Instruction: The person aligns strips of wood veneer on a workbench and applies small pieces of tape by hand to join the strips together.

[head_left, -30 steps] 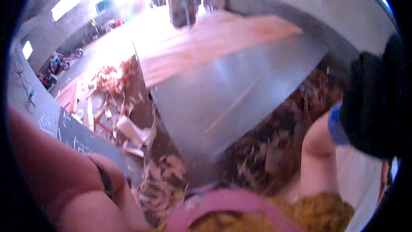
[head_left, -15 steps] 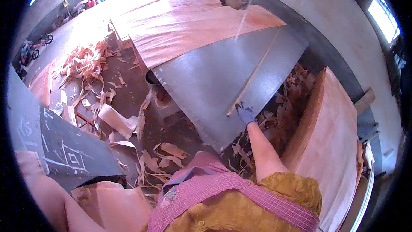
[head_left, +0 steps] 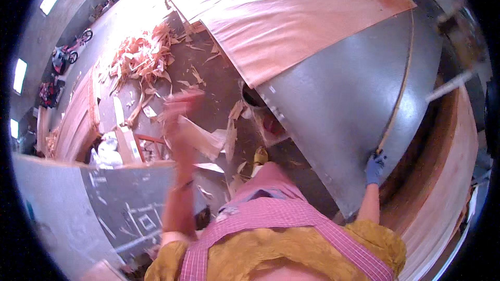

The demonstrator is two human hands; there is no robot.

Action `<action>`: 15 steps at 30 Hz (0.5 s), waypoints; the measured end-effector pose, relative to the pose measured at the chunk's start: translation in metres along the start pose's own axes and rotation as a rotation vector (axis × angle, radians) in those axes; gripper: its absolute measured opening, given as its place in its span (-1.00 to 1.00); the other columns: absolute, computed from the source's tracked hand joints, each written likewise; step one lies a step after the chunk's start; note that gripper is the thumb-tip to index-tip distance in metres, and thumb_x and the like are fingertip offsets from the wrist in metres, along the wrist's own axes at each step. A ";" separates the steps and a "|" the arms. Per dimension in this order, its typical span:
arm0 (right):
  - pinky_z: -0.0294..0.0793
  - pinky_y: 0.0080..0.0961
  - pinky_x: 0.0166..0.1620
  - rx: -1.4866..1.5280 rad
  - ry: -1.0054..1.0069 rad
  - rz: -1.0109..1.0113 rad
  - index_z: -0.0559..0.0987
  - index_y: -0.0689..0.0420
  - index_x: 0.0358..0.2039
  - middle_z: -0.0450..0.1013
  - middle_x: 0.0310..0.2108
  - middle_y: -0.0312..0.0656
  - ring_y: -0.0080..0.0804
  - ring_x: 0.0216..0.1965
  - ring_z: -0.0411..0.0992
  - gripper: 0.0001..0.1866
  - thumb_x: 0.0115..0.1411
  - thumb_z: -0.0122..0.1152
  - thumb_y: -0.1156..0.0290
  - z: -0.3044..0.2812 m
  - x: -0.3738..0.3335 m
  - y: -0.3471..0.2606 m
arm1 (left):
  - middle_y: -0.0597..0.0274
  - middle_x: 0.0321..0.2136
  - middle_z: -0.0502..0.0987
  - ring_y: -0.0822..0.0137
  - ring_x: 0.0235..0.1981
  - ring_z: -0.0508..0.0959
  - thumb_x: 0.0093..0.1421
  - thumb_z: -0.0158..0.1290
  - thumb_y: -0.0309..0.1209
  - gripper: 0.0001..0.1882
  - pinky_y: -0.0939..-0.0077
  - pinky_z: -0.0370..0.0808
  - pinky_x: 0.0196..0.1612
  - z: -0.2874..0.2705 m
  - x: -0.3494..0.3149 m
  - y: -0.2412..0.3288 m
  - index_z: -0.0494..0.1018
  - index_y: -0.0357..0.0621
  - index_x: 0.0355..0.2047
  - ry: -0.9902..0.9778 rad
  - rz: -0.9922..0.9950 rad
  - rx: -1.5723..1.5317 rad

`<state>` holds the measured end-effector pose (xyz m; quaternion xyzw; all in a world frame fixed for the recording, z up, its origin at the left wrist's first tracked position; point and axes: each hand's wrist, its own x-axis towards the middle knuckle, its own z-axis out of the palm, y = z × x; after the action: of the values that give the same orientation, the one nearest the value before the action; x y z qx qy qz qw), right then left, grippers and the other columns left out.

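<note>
In the head view, find the thin tan rod (head_left: 402, 95) at the right of the frame, lying along the grey bench (head_left: 333, 99); expect something light, springy and easy to snap, best taken near one end. Note the gloved right hand (head_left: 374, 169), lower right, seemingly closed around the rod's lower end, and the blurred left hand (head_left: 183, 102), left of centre, impossible to tell open or closed.

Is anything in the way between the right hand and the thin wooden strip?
Nothing visible is. The gloved right hand is right at the near end of the thin wooden strip, which runs along the grey panel; no other object shows between them.
</note>
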<state>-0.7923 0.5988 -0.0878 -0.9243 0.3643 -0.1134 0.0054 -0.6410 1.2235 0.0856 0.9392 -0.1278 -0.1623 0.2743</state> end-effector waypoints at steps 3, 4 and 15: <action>0.32 -0.17 0.10 -0.086 -0.040 -0.046 0.32 0.26 0.18 0.36 0.10 0.11 0.04 0.11 0.32 -0.45 0.35 -0.11 0.11 0.022 0.016 0.012 | -0.06 0.18 0.31 0.04 0.23 0.27 0.22 0.01 -0.19 -0.46 0.15 0.22 0.24 0.083 0.088 -0.055 0.32 -0.22 0.14 0.068 0.005 0.129; 0.31 -0.20 0.12 -0.002 -0.146 0.018 0.32 0.27 0.17 0.36 0.11 0.09 0.03 0.12 0.31 -0.46 0.35 -0.11 0.12 0.000 0.018 -0.016 | -0.07 0.22 0.25 0.03 0.28 0.18 0.22 -0.01 -0.18 -0.43 0.12 0.12 0.29 0.094 0.109 -0.051 0.29 -0.24 0.17 0.081 0.027 0.245; 0.27 -0.64 -0.47 1.155 -0.216 0.477 0.46 0.10 0.02 0.37 -0.45 -0.45 -0.68 -0.51 0.28 -0.70 0.32 0.07 0.30 -0.036 -0.054 -0.198 | 0.12 0.26 0.24 0.06 0.31 0.14 0.13 -0.06 -0.18 -0.35 0.21 0.03 0.35 0.193 0.297 -0.151 0.21 -0.09 0.24 -0.017 0.361 -0.433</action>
<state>-0.7055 0.7835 -0.0455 -0.6719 0.4378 -0.1933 0.5652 -0.4190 1.1571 -0.2220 0.8193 -0.2575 -0.1423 0.4921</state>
